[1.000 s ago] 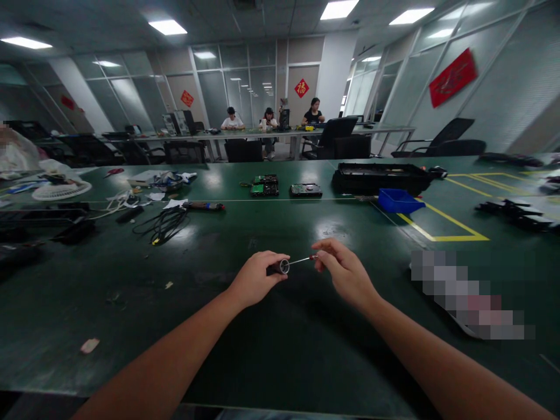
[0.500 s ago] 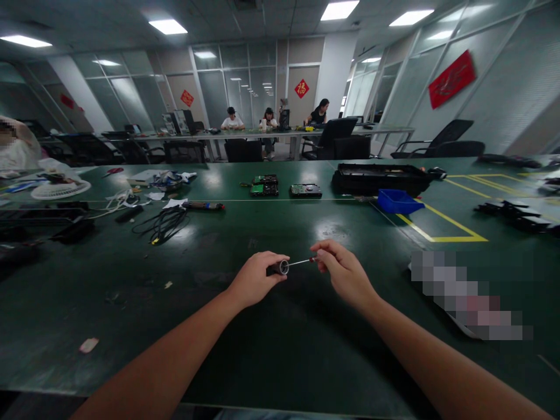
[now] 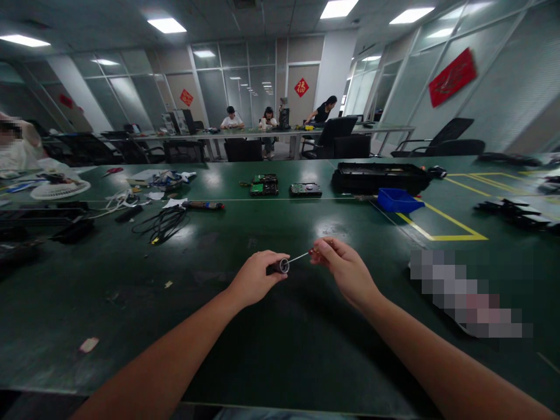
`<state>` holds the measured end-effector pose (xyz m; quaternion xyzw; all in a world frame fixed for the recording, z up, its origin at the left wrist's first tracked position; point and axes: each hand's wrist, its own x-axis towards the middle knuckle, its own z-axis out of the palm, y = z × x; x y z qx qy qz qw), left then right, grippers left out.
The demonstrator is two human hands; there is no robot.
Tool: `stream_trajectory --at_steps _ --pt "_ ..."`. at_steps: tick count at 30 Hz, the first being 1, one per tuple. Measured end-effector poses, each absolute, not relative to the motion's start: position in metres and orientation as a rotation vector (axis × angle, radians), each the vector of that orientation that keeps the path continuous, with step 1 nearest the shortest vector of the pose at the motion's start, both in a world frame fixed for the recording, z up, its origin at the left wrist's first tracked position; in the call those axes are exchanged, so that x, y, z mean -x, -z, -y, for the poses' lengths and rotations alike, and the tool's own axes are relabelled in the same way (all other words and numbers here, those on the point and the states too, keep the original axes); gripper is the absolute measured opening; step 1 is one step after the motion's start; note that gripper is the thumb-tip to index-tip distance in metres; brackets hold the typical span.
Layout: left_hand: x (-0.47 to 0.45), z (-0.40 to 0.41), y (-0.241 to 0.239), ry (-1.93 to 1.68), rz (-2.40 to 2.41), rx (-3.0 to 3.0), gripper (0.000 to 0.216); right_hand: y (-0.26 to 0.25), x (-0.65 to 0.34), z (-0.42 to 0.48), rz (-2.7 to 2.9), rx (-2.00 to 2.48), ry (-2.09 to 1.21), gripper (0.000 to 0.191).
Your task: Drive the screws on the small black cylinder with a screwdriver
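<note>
My left hand (image 3: pixel 256 280) is closed around a small dark cylinder (image 3: pixel 283 266) with a pale ring at its open end, which faces right. In my right hand (image 3: pixel 345 265) is a screwdriver (image 3: pixel 299 257) with a thin metal shaft and a reddish handle mostly hidden by the fingers. Its shaft slopes down to the left, and the tip reaches the ringed end of the cylinder. Whether the tip touches anything inside cannot be seen. Both hands are over the green table (image 3: pixel 262 361).
Beyond my hands lie hard drives (image 3: pixel 306 189), a blue bin (image 3: pixel 398 200) and a long black housing (image 3: pixel 380 177). Black cables (image 3: pixel 164 224) and an electric screwdriver-like tool (image 3: pixel 205 205) lie left. A blurred-out object (image 3: pixel 468 297) is at right. People sit at a far table.
My right hand has shifted slightly, and the screwdriver's handle end is higher, so the shaft slopes more steeply. My left hand and the cylinder stay in place. A person at the far table leans over.
</note>
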<state>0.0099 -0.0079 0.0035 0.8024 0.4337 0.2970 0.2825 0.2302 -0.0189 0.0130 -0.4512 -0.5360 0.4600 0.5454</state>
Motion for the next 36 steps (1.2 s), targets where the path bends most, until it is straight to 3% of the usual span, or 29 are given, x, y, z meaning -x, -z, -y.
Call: stream_trajectory --at_steps 6,21,28,36 --pt "-0.006 0.003 0.005 -0.824 -1.105 -2.175 0.042 -0.005 -0.23 0.012 0.975 1.081 -1.322 0.032" --pt "-0.009 0.006 0.003 -0.844 -1.141 -2.196 0.042 -0.01 -0.227 0.022 1.299 1.087 -0.976 0.029" --pt "-0.01 0.007 -0.001 -0.818 -1.183 -2.181 0.04 -0.021 -0.235 0.027 1.513 1.309 -0.739 0.035" --pt "-0.009 0.007 -0.002 -0.825 -1.204 -2.152 0.041 -0.017 -0.238 0.025 1.691 1.256 -0.797 0.016"
